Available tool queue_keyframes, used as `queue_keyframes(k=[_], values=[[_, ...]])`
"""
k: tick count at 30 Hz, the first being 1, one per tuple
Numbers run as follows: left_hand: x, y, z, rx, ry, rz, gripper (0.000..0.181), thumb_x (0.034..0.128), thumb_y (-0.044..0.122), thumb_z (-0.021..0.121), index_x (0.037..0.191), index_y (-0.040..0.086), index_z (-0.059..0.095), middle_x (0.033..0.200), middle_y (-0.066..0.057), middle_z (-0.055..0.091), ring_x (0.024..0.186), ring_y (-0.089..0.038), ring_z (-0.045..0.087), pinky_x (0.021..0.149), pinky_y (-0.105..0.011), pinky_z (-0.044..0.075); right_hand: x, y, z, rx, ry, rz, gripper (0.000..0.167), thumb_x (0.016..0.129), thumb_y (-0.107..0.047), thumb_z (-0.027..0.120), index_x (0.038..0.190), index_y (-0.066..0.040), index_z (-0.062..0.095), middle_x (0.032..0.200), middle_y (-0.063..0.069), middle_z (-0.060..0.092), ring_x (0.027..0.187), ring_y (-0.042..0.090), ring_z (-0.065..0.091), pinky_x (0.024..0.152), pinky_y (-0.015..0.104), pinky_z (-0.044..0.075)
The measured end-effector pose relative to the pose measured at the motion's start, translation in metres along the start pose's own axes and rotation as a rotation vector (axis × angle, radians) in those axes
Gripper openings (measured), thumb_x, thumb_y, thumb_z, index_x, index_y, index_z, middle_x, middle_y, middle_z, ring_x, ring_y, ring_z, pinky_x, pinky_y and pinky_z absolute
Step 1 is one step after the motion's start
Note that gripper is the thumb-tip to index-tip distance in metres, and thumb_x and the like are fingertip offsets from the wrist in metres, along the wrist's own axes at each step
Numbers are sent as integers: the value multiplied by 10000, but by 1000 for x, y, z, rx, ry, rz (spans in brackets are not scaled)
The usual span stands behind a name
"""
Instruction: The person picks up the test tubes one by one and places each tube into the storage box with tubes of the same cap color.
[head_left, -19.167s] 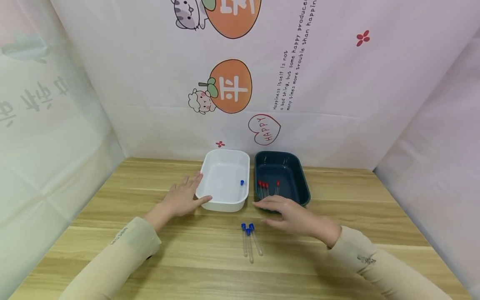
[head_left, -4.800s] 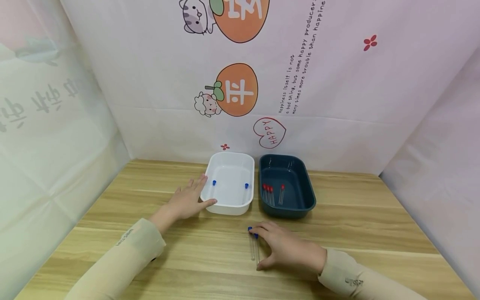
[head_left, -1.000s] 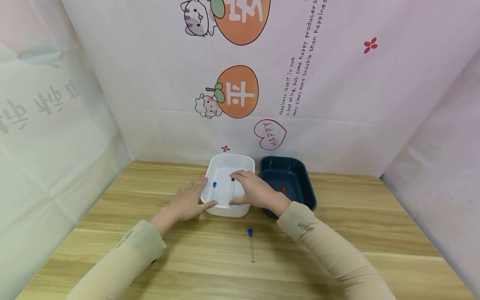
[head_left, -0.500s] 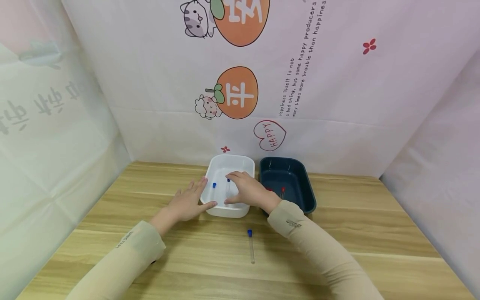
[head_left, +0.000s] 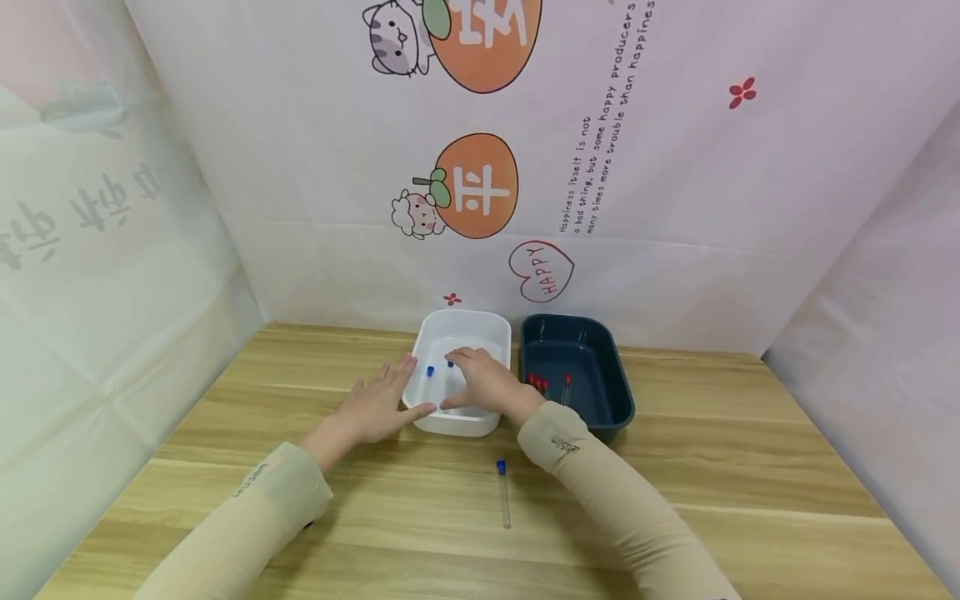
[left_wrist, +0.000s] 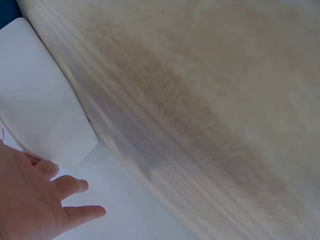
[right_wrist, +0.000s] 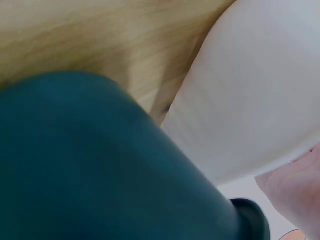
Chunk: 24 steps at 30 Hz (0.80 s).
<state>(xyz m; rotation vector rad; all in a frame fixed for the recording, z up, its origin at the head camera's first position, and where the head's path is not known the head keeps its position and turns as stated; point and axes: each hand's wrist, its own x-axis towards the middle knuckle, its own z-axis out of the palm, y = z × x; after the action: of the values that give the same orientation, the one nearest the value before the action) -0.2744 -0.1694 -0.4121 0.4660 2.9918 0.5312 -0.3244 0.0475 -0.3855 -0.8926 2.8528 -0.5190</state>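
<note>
My left hand [head_left: 369, 410] rests spread on the left side of the white tray [head_left: 468, 425], its thumb on the near rim. In the left wrist view its fingers are extended beside the tray's outer wall. Inside the tray, my right hand [head_left: 487, 385] holds a blue-capped test tube [head_left: 451, 363] between its fingers and thumb. Most of that tube is hidden. To its left lies another blue-capped test tube [head_left: 431, 372]. A third blue-capped test tube [head_left: 503, 496] lies on the table in front of the tray.
Close by on the right stands a dark blue tray [head_left: 617, 367] with several red-capped test tubes [head_left: 567, 383] in it. Both trays stand on a wooden table [head_left: 390, 525], near a printed cloth backdrop [head_left: 645, 275].
My right hand has moved left within the white tray, carrying the blue-capped test tube. Earlier it picked that tube up from the table. My left hand stays at the tray's side.
</note>
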Motion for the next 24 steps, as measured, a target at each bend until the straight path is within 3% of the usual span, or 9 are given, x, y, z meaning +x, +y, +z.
queue_keyframes(k=[24], values=[[1, -2, 1, 13, 2, 7, 969, 987, 699, 466, 1651, 79, 130, 1699, -101, 133, 1528, -438, 150, 1127, -757, 139, 17, -1, 18, -50, -33, 11, 790, 873, -380, 838, 1509, -53, 504, 1546, 116, 486, 1408, 316, 451, 1157, 435, 370]])
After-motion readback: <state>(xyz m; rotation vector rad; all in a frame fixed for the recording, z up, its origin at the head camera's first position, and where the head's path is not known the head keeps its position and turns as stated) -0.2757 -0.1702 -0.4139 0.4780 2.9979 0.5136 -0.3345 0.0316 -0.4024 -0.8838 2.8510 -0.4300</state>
